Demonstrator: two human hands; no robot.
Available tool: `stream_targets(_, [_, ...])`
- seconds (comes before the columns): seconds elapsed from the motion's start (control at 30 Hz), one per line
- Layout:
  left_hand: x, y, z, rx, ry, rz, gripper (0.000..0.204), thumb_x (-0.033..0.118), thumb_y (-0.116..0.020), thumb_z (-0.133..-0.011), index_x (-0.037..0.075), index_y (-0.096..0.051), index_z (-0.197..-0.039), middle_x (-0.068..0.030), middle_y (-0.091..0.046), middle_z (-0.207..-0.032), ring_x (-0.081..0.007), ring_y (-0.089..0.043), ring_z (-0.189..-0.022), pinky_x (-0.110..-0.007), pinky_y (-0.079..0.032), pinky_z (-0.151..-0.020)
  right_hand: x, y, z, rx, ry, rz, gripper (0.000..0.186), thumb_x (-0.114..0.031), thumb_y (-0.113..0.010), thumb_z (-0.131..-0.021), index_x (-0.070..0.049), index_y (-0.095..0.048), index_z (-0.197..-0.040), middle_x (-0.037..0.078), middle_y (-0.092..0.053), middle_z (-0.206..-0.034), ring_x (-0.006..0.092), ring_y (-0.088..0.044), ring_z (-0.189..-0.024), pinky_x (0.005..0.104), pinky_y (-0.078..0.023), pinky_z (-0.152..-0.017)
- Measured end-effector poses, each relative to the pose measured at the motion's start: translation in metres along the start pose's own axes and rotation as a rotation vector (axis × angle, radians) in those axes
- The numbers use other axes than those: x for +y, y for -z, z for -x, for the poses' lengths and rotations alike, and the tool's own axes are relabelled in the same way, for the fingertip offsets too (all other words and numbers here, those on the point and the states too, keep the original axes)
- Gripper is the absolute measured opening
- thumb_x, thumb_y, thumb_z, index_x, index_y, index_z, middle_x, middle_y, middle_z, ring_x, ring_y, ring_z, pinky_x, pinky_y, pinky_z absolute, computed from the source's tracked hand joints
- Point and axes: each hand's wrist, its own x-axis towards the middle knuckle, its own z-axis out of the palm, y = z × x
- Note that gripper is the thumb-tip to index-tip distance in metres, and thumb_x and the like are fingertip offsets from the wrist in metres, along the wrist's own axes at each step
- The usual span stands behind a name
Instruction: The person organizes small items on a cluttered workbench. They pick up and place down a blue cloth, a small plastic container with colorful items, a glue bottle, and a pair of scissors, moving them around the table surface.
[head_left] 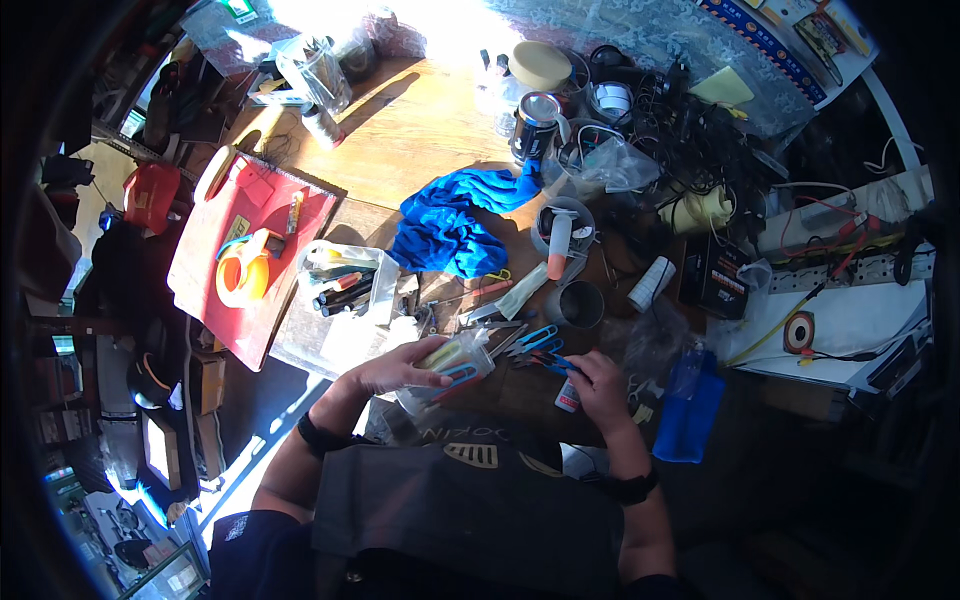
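Note:
My left hand (405,368) is closed around a clear plastic container (480,352), tilted over the front of the bench. Yellow and blue handles show inside it. To the right, my right hand (597,388) is pinched at the end of a slim tool with a blue and dark handle (553,363); its exact kind I cannot make out. Just beyond that lie blue-handled snips or pliers (534,342), between my two hands. A small white bottle with a red label (568,396) stands close by my right fingers.
Past my hands are a crumpled blue cloth (455,220), a clear box of pens (350,285) and a grey cup (578,304). A red folder (215,280) bears orange tape (243,276). Tangled cables (690,150) crowd the right; a blue pouch (690,410) hangs near the edge.

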Motion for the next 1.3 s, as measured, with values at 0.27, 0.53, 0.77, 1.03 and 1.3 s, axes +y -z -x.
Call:
stream_targets(0.27, [0.015, -0.009, -0.006, -0.084, -0.005, -0.102, 0.075, 0.031, -0.072, -0.077, 0.0, -0.037, -0.135, -0.0123, -0.052, -0.121, -0.0199, -0.046, -0.115, -0.031, -0.034, -0.098, -0.051, 0.004, -0.014, -0.177, -0.107, -0.46, 0.031, -0.004, -0.058, -0.086, -0.004, -0.061, -0.116, 0.002, -0.056, -0.08, 0.0077, -0.052, -0.071, 0.0222, -0.042, -0.062])
stream_targets(0.53, [0.024, -0.008, -0.004, -0.106, 0.018, -0.129, 0.078, 0.025, -0.074, -0.075, 0.0, -0.034, -0.138, -0.0128, -0.052, -0.124, -0.0209, -0.046, -0.117, -0.032, -0.034, -0.101, -0.051, 0.024, -0.019, -0.321, -0.168, -0.47, 0.025, -0.006, -0.061, -0.083, -0.005, -0.066, -0.108, 0.008, -0.062, -0.089, 0.0167, -0.06, -0.08, 0.0267, -0.046, -0.073])
stream_targets(0.77, [0.031, -0.016, -0.004, -0.223, 0.104, -0.034, 0.069, 0.029, -0.072, -0.077, 0.004, -0.041, -0.134, -0.011, -0.057, -0.113, -0.0191, -0.052, -0.106, -0.031, -0.039, -0.094, -0.058, 0.021, -0.03, -0.42, 0.053, -0.351, 0.025, -0.007, -0.063, -0.082, -0.007, -0.067, -0.107, 0.004, -0.056, -0.078, 0.0141, -0.056, -0.074, 0.0258, -0.044, -0.068])
stream_targets(1.03, [0.031, -0.014, -0.009, -0.211, 0.013, -0.231, 0.071, 0.03, -0.072, -0.076, 0.004, -0.041, -0.134, -0.0128, -0.056, -0.119, -0.0201, -0.051, -0.111, -0.031, -0.038, -0.097, -0.073, 0.01, -0.027, -0.306, 0.085, -0.385, 0.019, -0.007, -0.063, -0.081, -0.004, -0.068, -0.1, 0.005, -0.058, -0.082, 0.0143, -0.056, -0.074, 0.0259, -0.044, -0.068])
stream_targets(1.3, [0.034, -0.016, -0.008, -0.182, -0.044, -0.258, 0.073, 0.031, -0.073, -0.075, 0.002, -0.041, -0.134, -0.0132, -0.056, -0.118, -0.0202, -0.051, -0.11, -0.031, -0.039, -0.096, -0.072, -0.011, -0.018, -0.293, -0.407, -1.104, 0.014, -0.003, -0.063, -0.083, 0.0, -0.061, -0.097, 0.003, -0.061, -0.079, 0.0075, -0.055, -0.067, 0.0205, -0.044, -0.062])
